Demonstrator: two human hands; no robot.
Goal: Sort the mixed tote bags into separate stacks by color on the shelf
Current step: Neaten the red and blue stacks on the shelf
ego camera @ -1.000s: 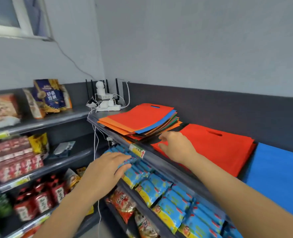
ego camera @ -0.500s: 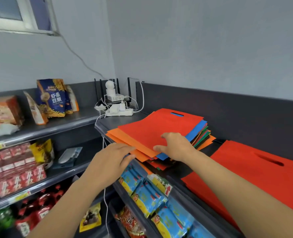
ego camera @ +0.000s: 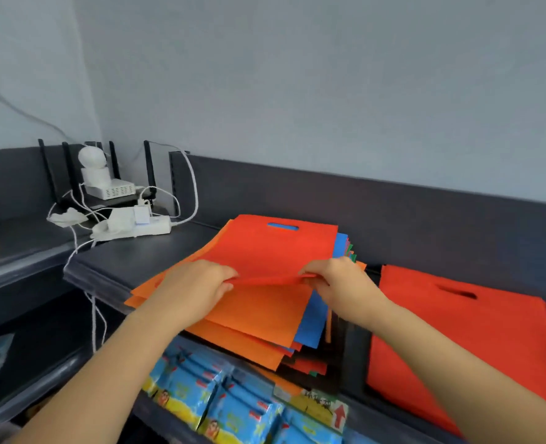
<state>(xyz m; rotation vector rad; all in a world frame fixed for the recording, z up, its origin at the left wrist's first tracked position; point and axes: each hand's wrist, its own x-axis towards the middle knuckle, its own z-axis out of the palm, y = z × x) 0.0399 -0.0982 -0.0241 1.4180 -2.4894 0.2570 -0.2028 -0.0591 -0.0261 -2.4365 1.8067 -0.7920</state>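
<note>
Left hand [ego camera: 194, 286] and right hand [ego camera: 339, 283] pinch the top red bag [ego camera: 265, 248]; lifting carelessly may drag the loose pile [ego camera: 259, 318] off the shelf's [ego camera: 130, 261] front edge.

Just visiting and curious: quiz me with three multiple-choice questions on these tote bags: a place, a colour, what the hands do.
1. Where is the all-red stack from the mixed pile? A) left B) right C) shelf below
2. What colour shows through the handle hole of the top red bag? A) blue B) yellow C) white
3. The hands on that bag? A) one touches B) neither touches C) left hand and right hand pinch its near edge

1 B: it lies to the pile's right. 2 A: blue fills the hole. 3 C: both grip the lifted edge.
</note>
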